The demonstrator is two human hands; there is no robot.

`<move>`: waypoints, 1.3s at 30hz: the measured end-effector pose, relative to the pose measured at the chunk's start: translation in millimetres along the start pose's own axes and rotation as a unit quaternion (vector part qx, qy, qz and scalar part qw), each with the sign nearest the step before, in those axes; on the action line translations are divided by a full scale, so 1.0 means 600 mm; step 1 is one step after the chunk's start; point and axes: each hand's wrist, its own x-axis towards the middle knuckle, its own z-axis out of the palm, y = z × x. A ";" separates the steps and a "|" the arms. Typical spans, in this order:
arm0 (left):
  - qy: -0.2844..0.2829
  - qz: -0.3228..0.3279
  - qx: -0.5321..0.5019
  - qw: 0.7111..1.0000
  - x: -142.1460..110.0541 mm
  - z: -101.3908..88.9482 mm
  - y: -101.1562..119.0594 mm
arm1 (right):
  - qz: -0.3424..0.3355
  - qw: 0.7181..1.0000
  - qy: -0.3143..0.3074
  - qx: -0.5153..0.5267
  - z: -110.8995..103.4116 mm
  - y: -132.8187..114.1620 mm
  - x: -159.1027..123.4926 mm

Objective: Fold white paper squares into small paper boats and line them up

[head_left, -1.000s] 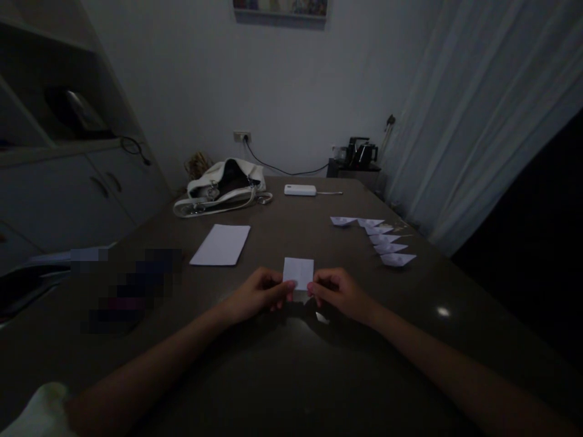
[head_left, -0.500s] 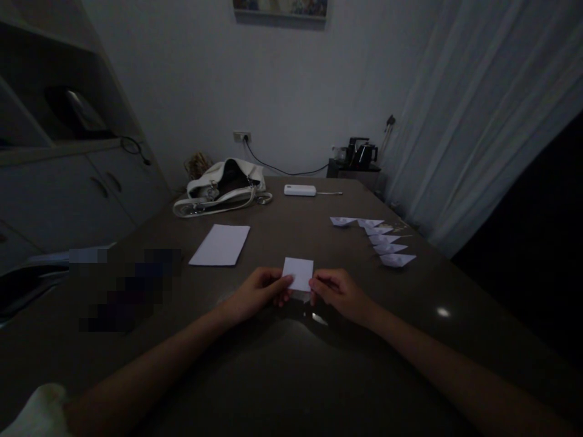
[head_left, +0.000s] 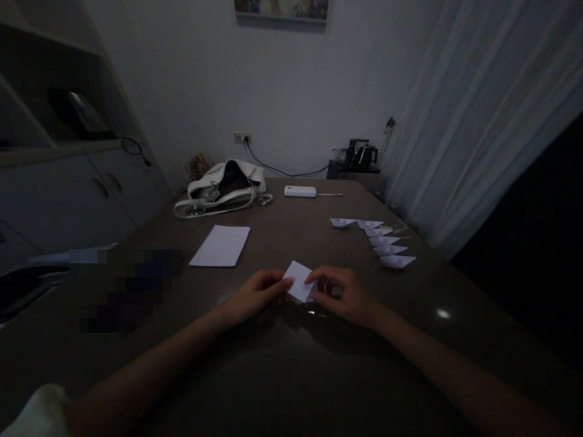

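A small folded square of white paper (head_left: 298,280) is held between my hands just above the near part of the table, one corner pointing away from me. My left hand (head_left: 262,294) pinches its left side, thumb on top and fingers beneath. On the right side, my right hand (head_left: 341,292) grips the paper between thumb and forefinger, the other fingers curled. Several folded paper boats (head_left: 387,249) stand in a bent row to the right. A stack of white paper sheets (head_left: 221,246) lies on the left.
The brown table (head_left: 291,370) reflects a small light. Toward its far end are a white handbag (head_left: 228,185) and a white power bank (head_left: 300,192) with a short cable. A black kettle (head_left: 365,156) stands beyond, near the curtain (head_left: 473,109). A blurred-out patch covers the table's left.
The folded paper has turned so that a corner now points away instead of an edge. My right forefinger and thumb have spread around its right corner.
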 end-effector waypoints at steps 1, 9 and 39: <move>-0.003 0.004 0.002 1.000 0.000 0.000 0.001 | 0.001 1.000 0.002 -0.002 0.000 0.000 0.000; 0.017 0.036 -0.049 0.998 0.000 0.007 -0.002 | 0.001 1.000 0.017 -0.006 0.003 0.005 0.002; 0.031 0.079 0.072 0.994 -0.006 -0.005 -0.007 | 0.031 0.999 0.018 0.008 0.005 0.005 0.002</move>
